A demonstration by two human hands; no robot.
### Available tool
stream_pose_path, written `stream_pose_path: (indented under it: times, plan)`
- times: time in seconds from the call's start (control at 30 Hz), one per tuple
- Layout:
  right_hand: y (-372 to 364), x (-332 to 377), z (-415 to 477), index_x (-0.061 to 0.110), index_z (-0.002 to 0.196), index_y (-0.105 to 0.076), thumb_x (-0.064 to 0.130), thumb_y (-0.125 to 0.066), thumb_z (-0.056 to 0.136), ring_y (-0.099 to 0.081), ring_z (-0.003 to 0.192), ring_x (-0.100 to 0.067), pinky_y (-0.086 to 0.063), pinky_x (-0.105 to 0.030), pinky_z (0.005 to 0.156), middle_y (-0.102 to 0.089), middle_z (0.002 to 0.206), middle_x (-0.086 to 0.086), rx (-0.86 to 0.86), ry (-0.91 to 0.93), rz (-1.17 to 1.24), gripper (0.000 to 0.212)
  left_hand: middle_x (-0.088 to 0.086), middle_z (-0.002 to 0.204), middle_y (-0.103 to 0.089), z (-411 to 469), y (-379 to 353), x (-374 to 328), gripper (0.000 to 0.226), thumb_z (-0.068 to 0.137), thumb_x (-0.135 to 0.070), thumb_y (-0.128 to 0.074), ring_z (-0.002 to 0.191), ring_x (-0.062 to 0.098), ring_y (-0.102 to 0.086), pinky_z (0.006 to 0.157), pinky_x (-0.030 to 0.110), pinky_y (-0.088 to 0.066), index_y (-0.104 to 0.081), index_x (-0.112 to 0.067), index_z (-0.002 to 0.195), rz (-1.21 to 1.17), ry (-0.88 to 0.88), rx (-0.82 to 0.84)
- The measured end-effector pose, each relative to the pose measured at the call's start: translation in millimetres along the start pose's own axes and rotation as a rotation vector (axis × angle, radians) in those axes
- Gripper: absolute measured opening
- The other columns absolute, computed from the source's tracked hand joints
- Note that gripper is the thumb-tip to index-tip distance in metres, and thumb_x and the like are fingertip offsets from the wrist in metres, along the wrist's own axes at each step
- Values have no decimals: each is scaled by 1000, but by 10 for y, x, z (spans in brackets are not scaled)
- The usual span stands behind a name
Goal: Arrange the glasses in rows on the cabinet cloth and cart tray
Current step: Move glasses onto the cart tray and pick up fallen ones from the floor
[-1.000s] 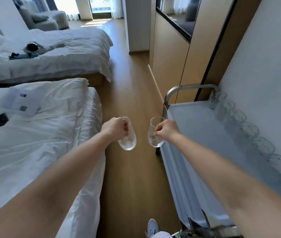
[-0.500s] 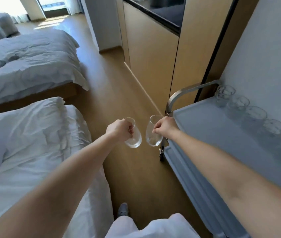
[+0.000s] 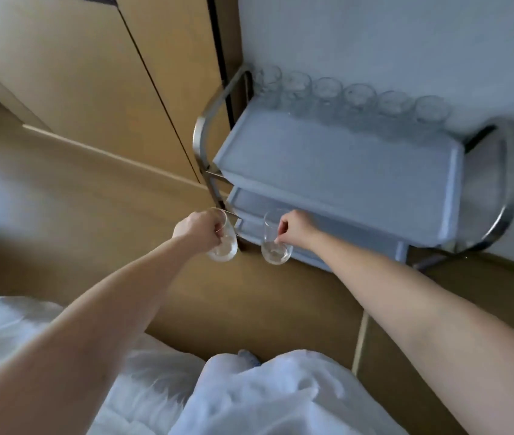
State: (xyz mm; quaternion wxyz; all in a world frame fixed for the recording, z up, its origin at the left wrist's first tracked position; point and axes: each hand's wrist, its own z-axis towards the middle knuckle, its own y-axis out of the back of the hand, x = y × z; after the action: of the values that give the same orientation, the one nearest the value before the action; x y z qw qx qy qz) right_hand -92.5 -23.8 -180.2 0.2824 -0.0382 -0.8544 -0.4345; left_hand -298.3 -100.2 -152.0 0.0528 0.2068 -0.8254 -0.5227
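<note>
My left hand (image 3: 197, 229) grips a clear glass (image 3: 225, 246) by its upper part, and my right hand (image 3: 295, 229) pinches the rim of a second clear glass (image 3: 274, 251). Both glasses hang just in front of the cart, level with its lower shelf. The cart's grey top tray (image 3: 328, 171) carries a row of several clear glasses (image 3: 356, 98) along its far edge against the wall. The near part of the tray is bare. The picture is blurred by motion.
The cart has curved steel handles at its left end (image 3: 208, 127) and right end (image 3: 507, 189), and a lower grey shelf (image 3: 328, 243). Wooden cabinet doors (image 3: 98, 73) stand to the left. White bedding (image 3: 61, 356) and my white clothing (image 3: 265, 397) lie near me.
My view has swung right and down, turning to face the cart. Both hands, still holding their glasses, are now in front of the cart's lower shelf.
</note>
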Motion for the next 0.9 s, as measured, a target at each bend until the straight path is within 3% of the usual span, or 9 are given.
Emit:
stream_pose_path:
  times: [0.1, 0.3, 0.47, 0.57, 0.7, 0.9]
  plan:
    - [156, -375, -162, 13, 78, -69, 15, -78, 72, -63, 84, -17, -43, -21, 68, -71, 90, -3, -95, -136, 41, 11, -8, 94, -61, 81, -106, -482, 15, 77, -25, -61, 84, 18, -56, 66, 26, -43, -66, -31, 90, -38, -140, 28]
    - [181, -1059, -625, 8, 78, -70, 12, -76, 75, -61, 78, -17, -39, -20, 66, -71, 85, -6, -285, -319, 161, 8, -2, 95, -64, 57, -390, -1235, 15, 81, -21, -58, 82, 20, -61, 64, 28, -45, -62, -35, 80, 5, -317, 92]
    - [59, -1458, -948, 10, 79, -67, 14, -77, 77, -59, 77, -17, -43, -23, 68, -69, 85, -6, -309, -394, 208, 11, -1, 100, -63, -25, -668, -1602, 14, 88, -24, -55, 87, 21, -56, 70, 28, -37, -66, -32, 92, 124, -415, 88]
    - [-53, -1714, -966, 9, 80, -68, 15, -78, 75, -63, 82, -20, -50, -27, 75, -70, 86, -8, -285, -411, 217, 12, 0, 103, -60, 49, -884, -1771, 16, 88, -26, -54, 95, 22, -57, 72, 28, -37, -66, -32, 96, 146, -443, 111]
    - [-265, -2028, -745, 9, 80, -69, 14, -78, 75, -63, 81, -18, -52, -30, 79, -70, 85, -6, -294, -402, 240, 12, -2, 100, -63, 316, -1238, -1994, 13, 84, -26, -53, 98, 24, -56, 72, 27, -35, -64, -32, 88, 167, -515, 124]
    - [-683, -2587, -34, 11, 75, -69, 13, -80, 71, -63, 79, -15, -49, -24, 76, -69, 81, -2, -322, -307, 239, 13, -13, 95, -68, 1110, -1968, -2019, 17, 92, -23, -53, 100, 19, -56, 78, 21, -31, -66, -33, 97, 167, -685, -64]
